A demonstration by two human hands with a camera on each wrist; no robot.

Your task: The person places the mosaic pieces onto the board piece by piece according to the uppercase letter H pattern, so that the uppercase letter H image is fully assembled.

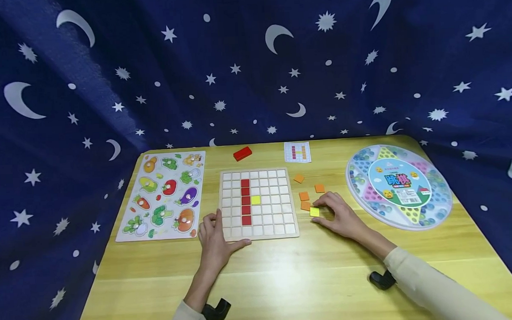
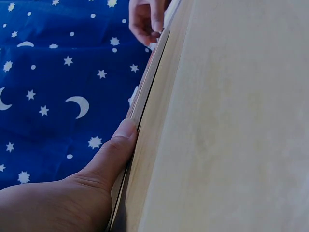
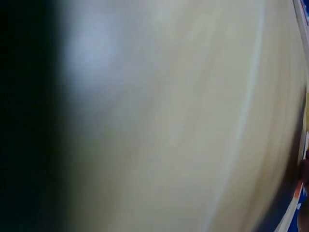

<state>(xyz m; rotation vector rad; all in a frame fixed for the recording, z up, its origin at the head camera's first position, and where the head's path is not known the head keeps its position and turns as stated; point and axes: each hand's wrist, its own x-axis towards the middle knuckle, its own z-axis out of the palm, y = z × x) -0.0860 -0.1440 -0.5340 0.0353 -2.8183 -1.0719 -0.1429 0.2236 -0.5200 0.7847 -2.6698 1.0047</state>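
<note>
A wooden grid board (image 1: pixel 275 230) lies on the table, with a column of red squares (image 1: pixel 245 202) and one yellow square (image 1: pixel 255 200) on it. My left hand (image 1: pixel 214 244) rests at its near left corner, index finger along the left edge and thumb along the near edge. In the left wrist view, the thumb (image 2: pixel 108 159) presses the board's side. My right hand (image 1: pixel 340 217) pinches a yellow square tile (image 1: pixel 314 212) between thumb and fingertips, right of the board. Several orange square tiles (image 1: pixel 319 188) lie just beyond. The right wrist view shows mostly blurred tabletop.
A small pattern card (image 1: pixel 297 152) and a red block (image 1: pixel 242 154) lie behind the board. To the left is a vegetable puzzle board (image 1: pixel 161 229); a round Chinese checkers set (image 1: pixel 398 185) lies at the right. A dark starry curtain hangs behind the table (image 1: pixel 285 281).
</note>
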